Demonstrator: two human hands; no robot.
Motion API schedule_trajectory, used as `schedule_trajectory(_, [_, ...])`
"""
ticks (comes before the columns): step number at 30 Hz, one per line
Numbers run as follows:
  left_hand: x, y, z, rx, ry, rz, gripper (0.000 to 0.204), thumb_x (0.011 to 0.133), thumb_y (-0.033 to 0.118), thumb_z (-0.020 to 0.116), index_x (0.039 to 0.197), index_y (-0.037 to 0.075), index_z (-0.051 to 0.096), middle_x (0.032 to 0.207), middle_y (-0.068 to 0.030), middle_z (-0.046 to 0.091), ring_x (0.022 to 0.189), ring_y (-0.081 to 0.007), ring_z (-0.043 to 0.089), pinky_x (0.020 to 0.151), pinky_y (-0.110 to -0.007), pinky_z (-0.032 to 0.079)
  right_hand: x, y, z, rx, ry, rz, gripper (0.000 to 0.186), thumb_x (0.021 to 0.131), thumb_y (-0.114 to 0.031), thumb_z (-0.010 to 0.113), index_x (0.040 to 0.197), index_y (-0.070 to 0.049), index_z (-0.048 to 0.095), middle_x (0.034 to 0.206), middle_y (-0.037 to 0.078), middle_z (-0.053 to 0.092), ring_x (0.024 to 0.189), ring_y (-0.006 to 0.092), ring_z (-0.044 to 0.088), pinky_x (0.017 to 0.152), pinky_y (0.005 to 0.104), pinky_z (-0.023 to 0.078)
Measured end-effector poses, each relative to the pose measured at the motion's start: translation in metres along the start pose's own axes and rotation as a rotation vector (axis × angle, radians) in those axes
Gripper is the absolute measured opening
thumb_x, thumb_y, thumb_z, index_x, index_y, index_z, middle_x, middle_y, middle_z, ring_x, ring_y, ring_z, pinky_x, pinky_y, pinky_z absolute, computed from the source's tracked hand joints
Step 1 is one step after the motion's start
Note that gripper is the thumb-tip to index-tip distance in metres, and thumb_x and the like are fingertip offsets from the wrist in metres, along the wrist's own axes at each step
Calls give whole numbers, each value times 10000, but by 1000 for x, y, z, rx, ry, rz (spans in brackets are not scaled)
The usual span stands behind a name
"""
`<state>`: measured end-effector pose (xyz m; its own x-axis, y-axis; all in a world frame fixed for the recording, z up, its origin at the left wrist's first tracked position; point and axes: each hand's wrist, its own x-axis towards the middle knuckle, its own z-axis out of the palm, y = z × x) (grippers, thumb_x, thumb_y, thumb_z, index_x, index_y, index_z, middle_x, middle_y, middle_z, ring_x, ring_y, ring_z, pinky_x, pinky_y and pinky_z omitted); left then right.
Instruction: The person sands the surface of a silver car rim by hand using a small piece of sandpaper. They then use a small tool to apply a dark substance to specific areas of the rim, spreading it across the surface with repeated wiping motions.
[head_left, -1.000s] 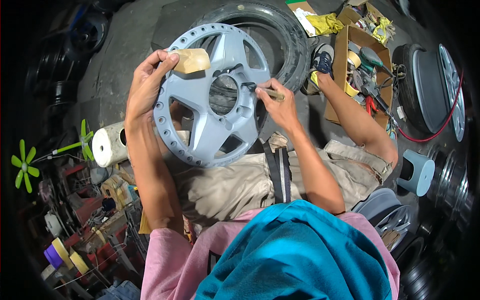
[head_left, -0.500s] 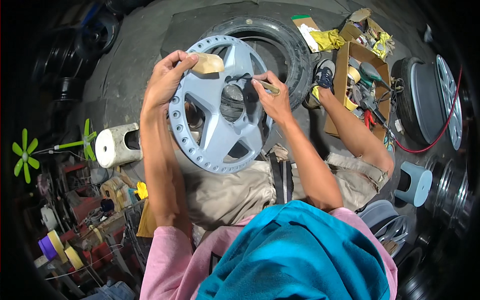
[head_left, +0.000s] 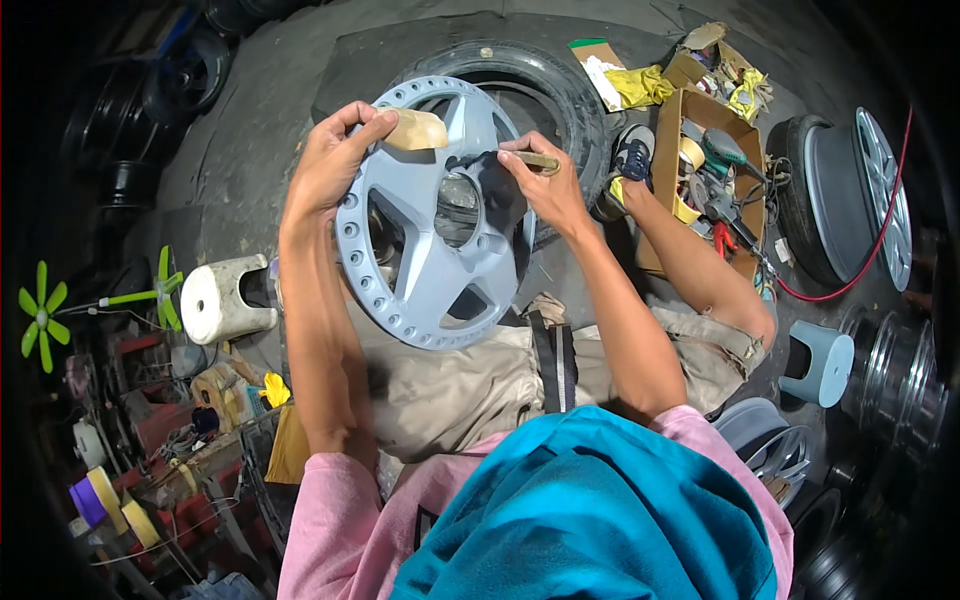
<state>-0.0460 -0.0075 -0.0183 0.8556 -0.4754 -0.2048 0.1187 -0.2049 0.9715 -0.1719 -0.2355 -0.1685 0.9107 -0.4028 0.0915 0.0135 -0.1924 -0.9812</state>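
A grey five-spoke wheel face [head_left: 425,230], with small round holes along its rim, is tilted up above my lap. My left hand [head_left: 335,168] is closed at its upper left edge. Between that thumb and fingers is a beige block-like piece [head_left: 416,130], which looks like folded sandpaper and overlaps the upper left spoke. Beside the centre hole, my right hand [head_left: 552,188] pinches a slim tan folded strip [head_left: 540,161], its fingertips close to the wheel's surface. A dark shadow of that hand falls on the spoke. Whether the fingertips touch the metal is unclear.
A tyre [head_left: 578,105] lies on the floor behind the wheel. At right are a cardboard box [head_left: 660,210] of tools, another wheel with tyre [head_left: 815,215], a red hose [head_left: 860,280] and a blue stool [head_left: 822,365]. A white stool [head_left: 215,305] stands left.
My right hand has shifted slightly left and its strip lies a little flatter. The wheel's tilt has changed slightly. My left hand keeps its grip; the surroundings have drifted left in view.
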Motion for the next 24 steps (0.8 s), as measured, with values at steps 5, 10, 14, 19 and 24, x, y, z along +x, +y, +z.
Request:
schedule_trajectory(5, [7, -4, -2, -6, -63, -26, 211, 964, 256, 803, 918, 88, 684, 1024, -57, 732, 926, -113, 660, 790, -238, 500, -6, 15, -21, 252, -123, 190, 224, 1002, -276, 723, 984, -53, 710, 775, 39, 711, 703, 115, 661, 646, 287, 516])
schedule_trajectory(10, [-7, 14, 23, -61, -61, 176, 206, 964, 253, 798, 943, 70, 706, 1597, -188, 516, 1460, -295, 484, 1210, -419, 361, -34, 35, -81, 265, 9, 536, 416, 1050, -483, 617, 925, -91, 672, 795, 66, 713, 653, 146, 662, 602, 310, 519])
schedule_trajectory(14, [-7, 28, 45, 18, -164, 227, 219, 972, 255, 791, 950, 53, 708, 1445, -152, 651, 1279, -223, 589, 1116, -366, 441, -90, 84, -101, -214, -120, 483, 463, 1034, -495, 643, 953, -41, 685, 831, 102, 726, 707, 176, 689, 651, 348, 552])
schedule_trajectory(19, [10, 33, 65, 253, -307, 318, 261, 996, 273, 764, 947, 28, 688, 1245, -113, 738, 1158, -184, 614, 1086, -344, 431, -91, 62, -96, -434, 41, 202, 484, 1005, -461, 718, 1070, 19, 715, 880, 99, 719, 803, 159, 675, 750, 333, 571])
schedule_trajectory(24, [16, 43, 79, 462, -341, 476, 218, 964, 200, 777, 958, 4, 684, 1057, -80, 730, 1041, -164, 621, 1011, -345, 461, -28, -76, -80, 691, -302, 334, 785, 1061, -703, 448, 1377, 5, 571, 1088, 170, 677, 853, 214, 715, 740, 332, 594])
